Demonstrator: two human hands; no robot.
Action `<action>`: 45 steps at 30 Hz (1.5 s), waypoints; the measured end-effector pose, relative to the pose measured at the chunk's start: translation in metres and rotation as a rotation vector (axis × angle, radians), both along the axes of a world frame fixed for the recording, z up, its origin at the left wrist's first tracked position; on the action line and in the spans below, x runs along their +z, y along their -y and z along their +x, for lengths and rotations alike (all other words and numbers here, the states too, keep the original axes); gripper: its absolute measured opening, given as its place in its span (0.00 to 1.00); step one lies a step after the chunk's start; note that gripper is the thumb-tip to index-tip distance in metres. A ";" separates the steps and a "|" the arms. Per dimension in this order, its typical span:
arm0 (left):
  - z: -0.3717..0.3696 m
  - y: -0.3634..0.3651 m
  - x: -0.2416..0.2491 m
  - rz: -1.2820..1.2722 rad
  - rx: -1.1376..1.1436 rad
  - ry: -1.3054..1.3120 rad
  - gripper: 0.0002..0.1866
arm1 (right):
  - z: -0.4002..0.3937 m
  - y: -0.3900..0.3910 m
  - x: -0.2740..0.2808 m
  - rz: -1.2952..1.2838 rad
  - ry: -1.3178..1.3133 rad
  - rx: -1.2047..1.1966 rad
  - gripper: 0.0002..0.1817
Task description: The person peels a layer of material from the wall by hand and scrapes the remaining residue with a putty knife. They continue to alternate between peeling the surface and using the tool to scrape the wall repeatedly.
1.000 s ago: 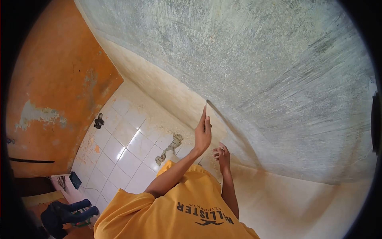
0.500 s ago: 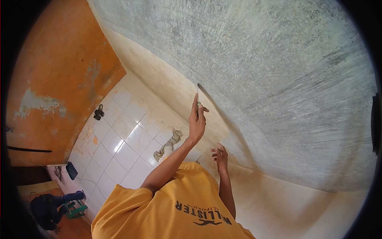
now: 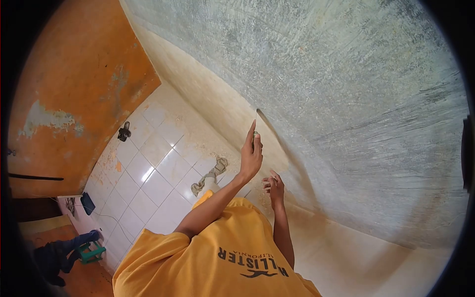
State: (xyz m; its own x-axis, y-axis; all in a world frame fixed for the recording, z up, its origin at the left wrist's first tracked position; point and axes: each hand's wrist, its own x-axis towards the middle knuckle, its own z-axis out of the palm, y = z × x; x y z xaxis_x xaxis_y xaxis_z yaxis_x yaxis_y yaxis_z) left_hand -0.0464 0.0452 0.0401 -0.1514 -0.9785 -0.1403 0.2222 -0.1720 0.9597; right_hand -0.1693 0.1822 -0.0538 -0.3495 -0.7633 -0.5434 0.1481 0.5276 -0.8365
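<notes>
My left hand (image 3: 252, 153) holds a small scraper (image 3: 255, 133) with a bit of green on its handle, its index finger stretched along it. The thin tip touches the wall where the grey-green rough surface (image 3: 346, 89) meets the cream band (image 3: 217, 84), and a dark curved line runs from it. My right hand (image 3: 274, 189) is lower and to the right, close to the cream part of the wall, fingers apart and partly bent, with nothing visible in it.
Below is a white tiled floor (image 3: 163, 173) with scattered flakes, a crumpled cloth (image 3: 209, 177) and a dark object (image 3: 124, 131). An orange wall (image 3: 64, 89) with peeled patches is at left. At lower left, a person in dark clothes (image 3: 59, 252) is by a green stool (image 3: 92, 253).
My left hand and the scraper have shifted slightly right and down in view. My right hand has barely moved. The person at lower left has changed position slightly.
</notes>
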 end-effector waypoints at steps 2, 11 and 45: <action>-0.004 -0.002 0.002 -0.006 0.026 0.030 0.28 | 0.002 -0.001 -0.001 -0.007 -0.003 0.005 0.26; 0.000 0.006 0.009 0.104 0.062 -0.056 0.30 | 0.005 -0.007 -0.010 0.000 -0.008 0.008 0.24; 0.015 0.024 0.017 0.125 0.048 -0.105 0.30 | -0.019 0.040 0.040 -0.318 -0.199 -0.251 0.18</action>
